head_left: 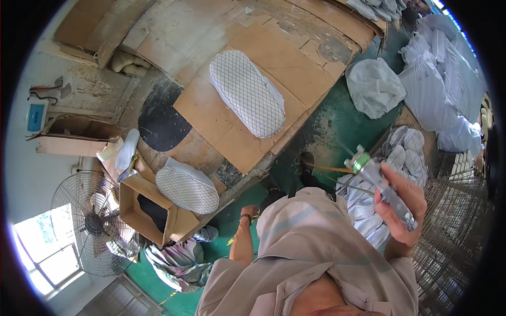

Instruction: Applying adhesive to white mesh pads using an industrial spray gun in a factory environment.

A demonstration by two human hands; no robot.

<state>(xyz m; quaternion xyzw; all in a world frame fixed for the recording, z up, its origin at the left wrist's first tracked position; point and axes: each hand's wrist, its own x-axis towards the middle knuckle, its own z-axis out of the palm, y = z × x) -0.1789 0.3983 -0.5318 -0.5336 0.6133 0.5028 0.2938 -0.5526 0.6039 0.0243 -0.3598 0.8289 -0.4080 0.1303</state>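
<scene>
My right hand (403,203) is closed around a silver spray gun (380,184) with a green ring at its front end, raised at the right of my body. Hanging low beside my shirt is my left hand (250,211), with a band at the wrist; its fingers are too small and partly hidden to read. On a cardboard sheet (208,124) over the worktable lies a long white quilted pad (247,95) with dark crossed lines. A second quilted pad (187,185) rests near the table's left front edge. Neither hand touches the pads.
An orange hose (329,167) runs near the spray gun. An open cardboard box (171,218) stands at the left, before a large fan (94,224). At the right are a heap of quilted pieces (406,152), wire racks (448,237) and white plastic bags (374,87).
</scene>
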